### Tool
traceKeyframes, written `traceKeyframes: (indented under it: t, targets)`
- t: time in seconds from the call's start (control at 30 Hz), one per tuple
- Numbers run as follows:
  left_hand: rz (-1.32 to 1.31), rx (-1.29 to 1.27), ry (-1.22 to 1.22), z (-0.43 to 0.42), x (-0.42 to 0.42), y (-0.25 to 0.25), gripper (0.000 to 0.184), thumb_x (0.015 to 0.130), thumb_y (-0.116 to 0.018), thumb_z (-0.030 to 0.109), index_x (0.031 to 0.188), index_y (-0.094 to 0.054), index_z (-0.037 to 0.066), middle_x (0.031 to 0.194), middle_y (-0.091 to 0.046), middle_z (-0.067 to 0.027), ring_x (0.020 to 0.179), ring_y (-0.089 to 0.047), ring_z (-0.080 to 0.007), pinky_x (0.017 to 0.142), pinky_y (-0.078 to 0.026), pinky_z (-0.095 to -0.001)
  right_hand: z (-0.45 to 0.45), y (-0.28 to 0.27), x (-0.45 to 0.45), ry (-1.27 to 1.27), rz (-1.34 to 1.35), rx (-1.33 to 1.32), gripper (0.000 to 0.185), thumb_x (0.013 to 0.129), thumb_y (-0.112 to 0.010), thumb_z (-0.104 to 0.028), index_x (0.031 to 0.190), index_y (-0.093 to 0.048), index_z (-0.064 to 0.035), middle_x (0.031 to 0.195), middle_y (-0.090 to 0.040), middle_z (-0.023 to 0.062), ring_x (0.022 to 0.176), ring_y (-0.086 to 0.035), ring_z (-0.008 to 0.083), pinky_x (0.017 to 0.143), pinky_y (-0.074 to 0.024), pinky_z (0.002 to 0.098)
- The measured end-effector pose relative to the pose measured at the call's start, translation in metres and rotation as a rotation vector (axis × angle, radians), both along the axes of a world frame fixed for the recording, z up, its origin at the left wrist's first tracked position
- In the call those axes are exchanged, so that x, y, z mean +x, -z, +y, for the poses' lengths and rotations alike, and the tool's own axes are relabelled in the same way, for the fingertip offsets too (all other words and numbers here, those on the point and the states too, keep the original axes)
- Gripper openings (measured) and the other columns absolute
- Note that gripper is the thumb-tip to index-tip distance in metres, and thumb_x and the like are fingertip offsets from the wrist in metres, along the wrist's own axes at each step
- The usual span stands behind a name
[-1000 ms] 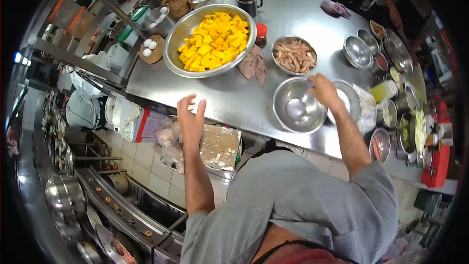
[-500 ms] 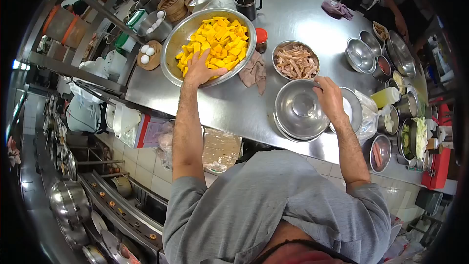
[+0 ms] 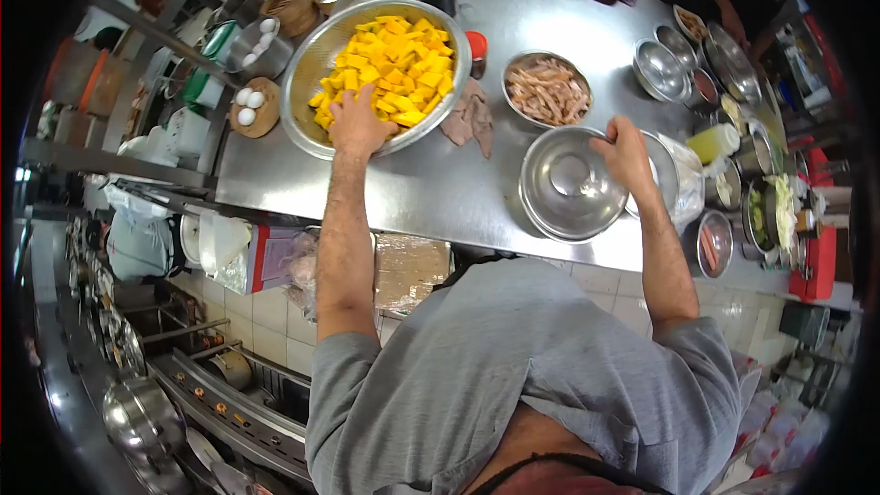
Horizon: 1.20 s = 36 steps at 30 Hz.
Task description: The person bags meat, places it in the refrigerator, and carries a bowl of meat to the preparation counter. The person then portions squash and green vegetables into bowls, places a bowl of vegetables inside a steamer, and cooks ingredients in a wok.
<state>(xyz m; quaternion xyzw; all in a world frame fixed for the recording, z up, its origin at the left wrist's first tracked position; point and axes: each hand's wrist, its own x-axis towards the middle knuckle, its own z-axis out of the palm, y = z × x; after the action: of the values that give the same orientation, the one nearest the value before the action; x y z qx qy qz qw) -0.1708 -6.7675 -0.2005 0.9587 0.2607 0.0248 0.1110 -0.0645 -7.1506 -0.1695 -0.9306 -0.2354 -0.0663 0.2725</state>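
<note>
Yellow chunks (image 3: 403,64) angular, heaped; left hand (image 3: 360,128), fingers spread against them; right hand (image 3: 626,156) apparently pinching steel bowl (image 3: 570,209).

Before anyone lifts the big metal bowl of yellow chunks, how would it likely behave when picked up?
The big metal bowl would probably feel heavy, since yellow chunks fill much of it. Heaped loosely, they may slide or spill if it tilts. Its shiny metal build suggests it should stay stiff.
</note>
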Motion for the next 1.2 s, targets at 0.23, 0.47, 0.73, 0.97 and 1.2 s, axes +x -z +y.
traceKeyframes:
  t: [0.23, 0.47, 0.73, 0.97, 1.2]
  targets:
    - [0.053, 0.001, -0.045, -0.004, 0.006, -0.004, 0.083, 0.060, -0.077, 0.029, 0.132, -0.036, 0.018, 0.129, -0.036, -0.0142, 0.117, -0.034, -0.0386, 0.095, -0.039, -0.0466, -0.009, -0.022, 0.003, -0.147, 0.183, 0.085, 0.023, 0.068, -0.066, -0.008, 0.074, -0.045, 0.0006, 0.071, -0.046, 0.0086, 0.066, -0.044, 0.0194, 0.061, -0.0387, 0.0339]
    - [0.021, 0.026, 0.011, -0.006, 0.003, -0.003, 0.078, 0.063, -0.076, 0.027, 0.129, -0.037, 0.015, 0.125, -0.037, -0.0154, 0.114, -0.038, -0.0368, 0.090, -0.043, -0.0447, 0.000, -0.031, -0.028, -0.080, -0.044, 0.006, 0.020, 0.075, -0.062, -0.006, 0.084, -0.045, -0.0010, 0.082, -0.049, 0.0133, 0.075, -0.050, 0.0316, 0.067, -0.0402, 0.0391]
    - [0.004, 0.000, -0.018, -0.007, 0.004, -0.006, 0.074, 0.063, -0.076, 0.027, 0.126, -0.040, 0.013, 0.126, -0.037, -0.0167, 0.113, -0.039, -0.0372, 0.090, -0.043, -0.0439, 0.002, -0.023, -0.026, 0.014, 0.089, -0.007, 0.021, 0.079, -0.059, -0.006, 0.086, -0.041, -0.0002, 0.086, -0.047, 0.0173, 0.081, -0.049, 0.0354, 0.069, -0.0387, 0.0419]
    - [-0.022, -0.012, -0.019, -0.004, 0.003, -0.004, 0.074, 0.062, -0.076, 0.026, 0.125, -0.040, 0.013, 0.125, -0.038, -0.0160, 0.113, -0.039, -0.0377, 0.090, -0.043, -0.0446, 0.006, -0.022, -0.035, -0.043, -0.099, 0.088, 0.019, 0.079, -0.058, -0.005, 0.087, -0.041, -0.0022, 0.082, -0.047, 0.0146, 0.074, -0.049, 0.0351, 0.063, -0.0391, 0.0425]
    - [-0.052, -0.009, -0.011, -0.006, 0.004, -0.002, 0.072, 0.063, -0.075, 0.026, 0.125, -0.041, 0.013, 0.123, -0.039, -0.0144, 0.114, -0.039, -0.0349, 0.089, -0.043, -0.0450, -0.007, -0.016, -0.025, 0.003, 0.035, -0.042, 0.019, 0.075, -0.056, -0.003, 0.086, -0.041, -0.0009, 0.083, -0.047, 0.0173, 0.079, -0.048, 0.0364, 0.069, -0.0390, 0.0426]
